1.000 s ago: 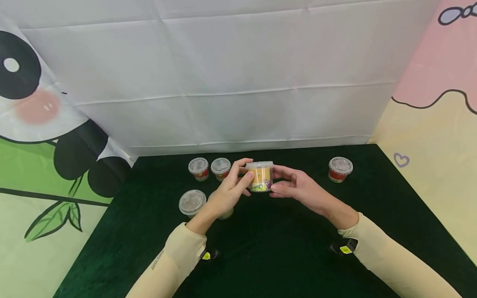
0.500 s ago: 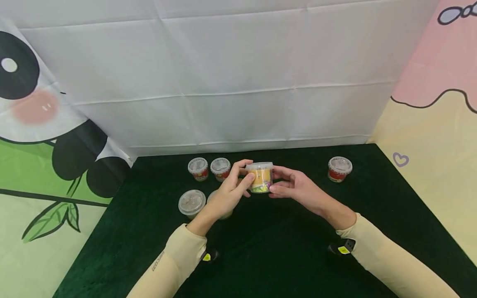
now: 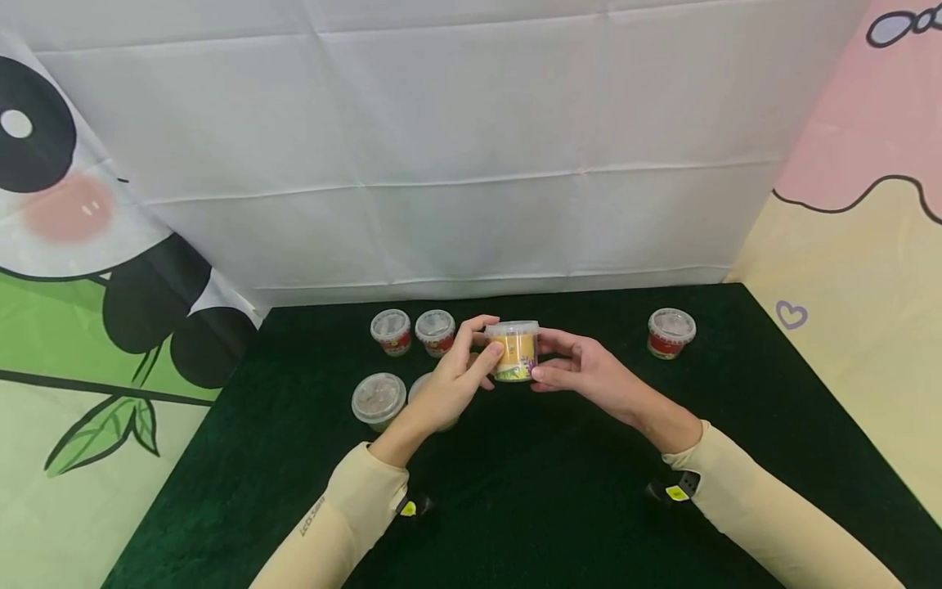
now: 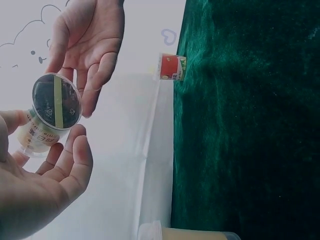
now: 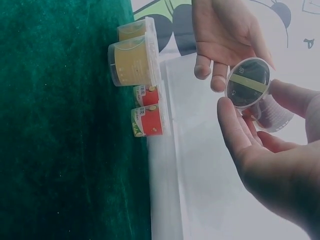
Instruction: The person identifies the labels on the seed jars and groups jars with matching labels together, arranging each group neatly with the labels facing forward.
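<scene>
We saw a clear tub (image 3: 516,352) bearing a yellow label patterned below in green and purple, its underside (image 5: 248,82) dark with a pale yellow-green stripe. Left of the tub we noted two red-banded cups (image 3: 392,334); right of it, a third red-banded cup (image 3: 671,334). Below it we saw dark green cloth (image 3: 559,491); behind it, a white backdrop (image 3: 471,164).

Held tub (image 3: 513,352) looked of clear plastic, smooth and glossy. Standing tubs (image 5: 131,65) showed smooth translucent plastic also. Desk cover (image 3: 559,499) was velvety cloth, matt. Backdrop (image 3: 456,123) looked like creased matt cloth. Sleeves (image 3: 787,507) were matt cloth.
</scene>
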The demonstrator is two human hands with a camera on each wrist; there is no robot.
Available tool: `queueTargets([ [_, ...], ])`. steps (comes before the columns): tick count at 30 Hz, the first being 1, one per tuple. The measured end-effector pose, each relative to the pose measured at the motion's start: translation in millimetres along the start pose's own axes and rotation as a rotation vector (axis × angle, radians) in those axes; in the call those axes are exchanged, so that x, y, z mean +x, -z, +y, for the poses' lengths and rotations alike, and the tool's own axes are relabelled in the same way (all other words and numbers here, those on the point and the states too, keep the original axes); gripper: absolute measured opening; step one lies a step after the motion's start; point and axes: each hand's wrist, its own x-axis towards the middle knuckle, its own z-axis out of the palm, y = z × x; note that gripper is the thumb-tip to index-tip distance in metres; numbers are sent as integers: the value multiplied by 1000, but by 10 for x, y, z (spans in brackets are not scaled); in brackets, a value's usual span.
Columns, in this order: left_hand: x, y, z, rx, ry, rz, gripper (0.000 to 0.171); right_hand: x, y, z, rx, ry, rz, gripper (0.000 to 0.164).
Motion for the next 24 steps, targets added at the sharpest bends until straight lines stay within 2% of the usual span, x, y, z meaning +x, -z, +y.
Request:
queueTargets([
  [11,-4,-12,3,17,16,-3,45,-4,4,16,-4,-6,-1,71],
  [24,8,-96,44,54,-12,-11,49,4,-56,-1,-62,-5,8,75],
])
